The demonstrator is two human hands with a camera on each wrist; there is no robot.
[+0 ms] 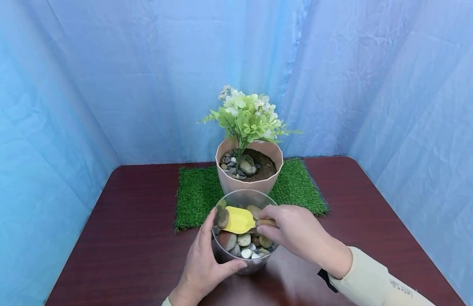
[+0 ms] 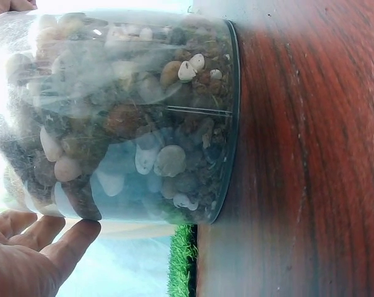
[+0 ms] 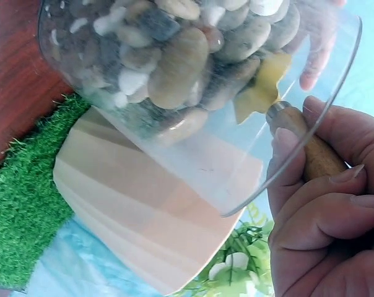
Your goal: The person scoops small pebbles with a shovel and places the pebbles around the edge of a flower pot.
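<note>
A clear container [image 1: 252,267] of mixed stones stands on the table. My left hand [image 1: 202,263] holds it from the left, thumb on the near side and fingers round the far side. Three of its fingertips [image 2: 82,238] show against the wall in the left wrist view. My right hand [image 1: 295,229] grips the wooden handle [image 3: 323,154] of a small trowel. The trowel's yellow blade [image 1: 238,220] is inside the container, above the stones. A brownish stone [image 1: 222,218] lies at the blade's tip; whether the blade bears it I cannot tell.
Right behind the container stands a pinkish pot [image 1: 245,186] with soil, pebbles, a larger stone [image 1: 247,165] and a white-flowered plant [image 1: 251,114]. The pot sits on a green turf mat [image 1: 198,191]. Blue curtains [image 1: 163,85] surround the dark red table [image 1: 137,238].
</note>
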